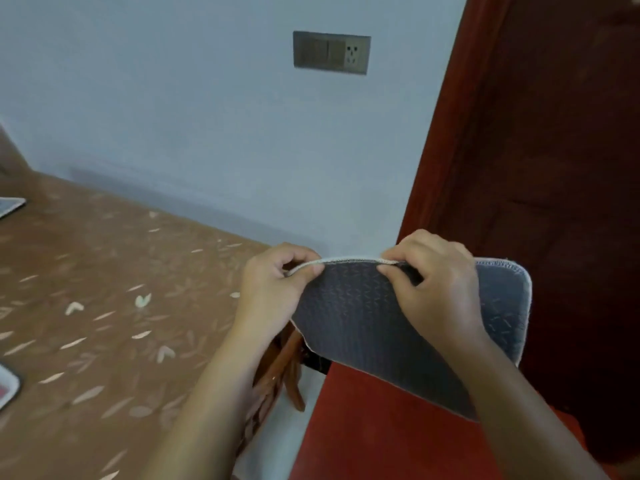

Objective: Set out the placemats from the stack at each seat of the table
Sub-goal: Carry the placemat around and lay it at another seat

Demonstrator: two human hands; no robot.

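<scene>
Both hands pinch the top edge of a grey textured fabric placemat [353, 317] with pale stitched trim. The left hand [273, 282] grips near its corner, the right hand [433, 282] further along, beside the brown leaf-patterned table [104, 289].

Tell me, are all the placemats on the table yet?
Not yet. On the table, a grey-rimmed flat thing and a white-rimmed flat thing may be mats already laid, but the picture's left edge cuts them off. The left hand and right hand pinch the top edge of a grey placemat, held in the air beyond the table's end. It still needs laying down.
</scene>
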